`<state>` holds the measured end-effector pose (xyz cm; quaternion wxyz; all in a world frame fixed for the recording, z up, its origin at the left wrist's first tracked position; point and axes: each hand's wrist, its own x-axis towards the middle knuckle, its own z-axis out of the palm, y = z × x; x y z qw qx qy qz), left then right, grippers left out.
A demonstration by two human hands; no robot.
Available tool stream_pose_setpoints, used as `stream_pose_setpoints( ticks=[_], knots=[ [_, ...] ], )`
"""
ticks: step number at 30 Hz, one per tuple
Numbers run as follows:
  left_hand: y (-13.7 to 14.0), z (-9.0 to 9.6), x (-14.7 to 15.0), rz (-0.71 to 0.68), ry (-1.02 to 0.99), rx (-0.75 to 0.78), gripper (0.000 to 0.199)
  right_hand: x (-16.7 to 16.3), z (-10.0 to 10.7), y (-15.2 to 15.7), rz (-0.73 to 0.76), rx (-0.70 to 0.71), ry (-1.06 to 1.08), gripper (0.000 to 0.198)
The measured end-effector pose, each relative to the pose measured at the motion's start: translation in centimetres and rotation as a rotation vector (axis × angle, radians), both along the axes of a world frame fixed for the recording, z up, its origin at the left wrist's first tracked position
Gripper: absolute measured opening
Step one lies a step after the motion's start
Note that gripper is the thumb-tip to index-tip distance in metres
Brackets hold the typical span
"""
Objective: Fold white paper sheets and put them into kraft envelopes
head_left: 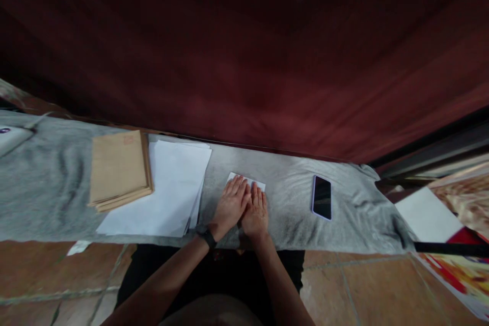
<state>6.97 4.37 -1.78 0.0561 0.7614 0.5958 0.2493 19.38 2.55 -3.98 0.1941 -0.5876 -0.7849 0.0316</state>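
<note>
A small white piece of paper (pixel 261 185), seemingly folded, lies on the grey cloth in front of me, mostly covered by my hands. My left hand (pixel 232 202) rests flat on it with fingers stretched forward. Beside it, touching at the fingers, my right hand (pixel 255 215) also presses flat on the paper, fingers extended. Only the paper's far edge and corners show past the fingertips. To the left, a stack of white paper sheets (pixel 171 183) lies partly under a pile of brown envelopes (pixel 118 165).
The grey cloth (pixel 282 214) covers a narrow bench or table. A phone (pixel 322 197) lies to the right, screen up. A dark red curtain-like surface (pixel 244 71) rises behind the far edge. A white object with a cable (pixel 13 138) sits far left.
</note>
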Motion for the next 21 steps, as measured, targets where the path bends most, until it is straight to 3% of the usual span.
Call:
stream_pose_setpoints(
  ticks=[5, 12, 21],
  knots=[
    [-0.1, -1.1, 0.4, -0.041, 0.058, -0.067, 0.058, 0.1, -0.3, 0.0, -0.008, -0.001, 0.012, 0.058],
    [0.0, -0.9, -0.7, -0.056, 0.120, -0.060, 0.057, 0.5, -0.7, -0.1, -0.014, 0.068, 0.010, 0.054],
    [-0.1, -1.2, -0.3, -0.036, 0.190, -0.040, 0.056, 4.3, -0.5, 0.0, -0.024, 0.088, -0.100, 0.055]
  ],
)
